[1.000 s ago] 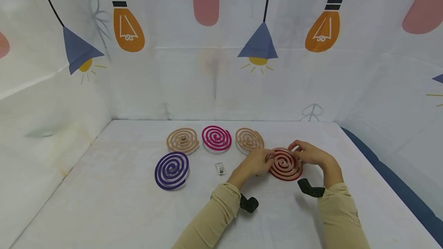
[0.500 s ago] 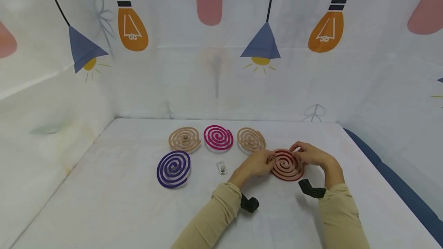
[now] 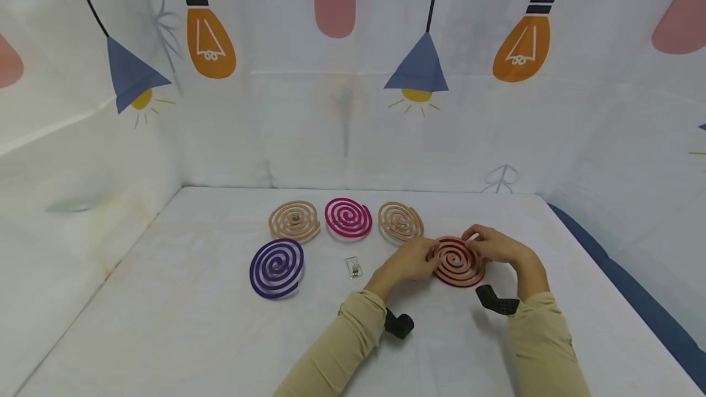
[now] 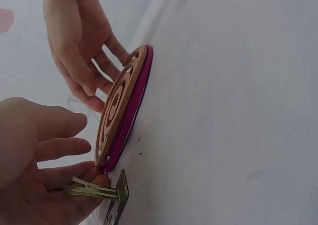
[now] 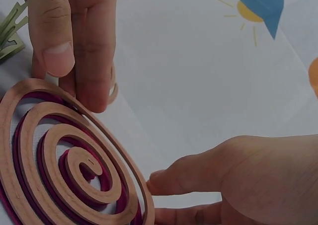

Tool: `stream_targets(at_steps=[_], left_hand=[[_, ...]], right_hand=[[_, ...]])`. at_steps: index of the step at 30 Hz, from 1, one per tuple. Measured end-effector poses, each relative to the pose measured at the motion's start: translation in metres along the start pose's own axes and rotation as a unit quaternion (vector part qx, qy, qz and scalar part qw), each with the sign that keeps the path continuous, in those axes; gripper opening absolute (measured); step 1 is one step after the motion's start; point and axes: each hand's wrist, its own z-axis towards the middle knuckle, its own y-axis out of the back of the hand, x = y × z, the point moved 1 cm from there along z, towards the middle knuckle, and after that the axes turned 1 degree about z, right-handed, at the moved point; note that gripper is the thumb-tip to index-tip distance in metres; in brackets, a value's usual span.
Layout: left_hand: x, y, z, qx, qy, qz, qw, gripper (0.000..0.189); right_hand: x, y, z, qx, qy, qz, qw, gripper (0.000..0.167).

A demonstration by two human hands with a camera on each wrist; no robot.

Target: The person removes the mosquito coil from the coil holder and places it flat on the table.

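A brown mosquito coil point(image 3: 455, 258) lies on top of a magenta mosquito coil point(image 4: 133, 113), their edges nearly lined up, at the right of the table in the head view. My left hand point(image 3: 412, 258) is at the left rim, fingertips touching it; in the left wrist view its thumb stands off the coils. At the far right rim, my right hand point(image 3: 495, 245) touches the edge with thumb and fingertips, loosely bent. Beside the left fingers stands a folded metal coil stand point(image 4: 94, 190), prongs up. Some fingertips are hidden behind the coils.
To the left lie a purple coil point(image 3: 277, 262), a pink coil point(image 3: 348, 216) and two tan coils, the nearer tan coil point(image 3: 400, 219) just beyond my left hand. A small metal stand point(image 3: 353, 267) lies mid-table. A printed curtain point(image 3: 276, 133) rises behind the table.
The head view has shifted slightly. Both hands stay at the rims of the stacked coils with hardly any visible movement.
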Motion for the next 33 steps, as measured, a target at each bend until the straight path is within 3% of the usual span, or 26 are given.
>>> stream_targets(at_steps=[9,17,33], left_hand=[[0.0035,-0.0007,-0.0020,0.001,-0.009,-0.016,0.9998,0.017],[0.0042,-0.0002,0.0018,0.013,0.004,0.005,0.9999,0.009],[0.0067,-0.0019,0.0043,0.004,-0.013,0.019,0.9997,0.014]], right_hand=[[0.0017,-0.0032,0.0002,-0.009,-0.002,-0.002,1.0000,0.032],[0.0018,-0.0017,0.0020,-0.003,-0.006,0.004,1.0000,0.032],[0.0037,-0.0031,0.0036,-0.007,-0.009,-0.018,0.9998,0.032]])
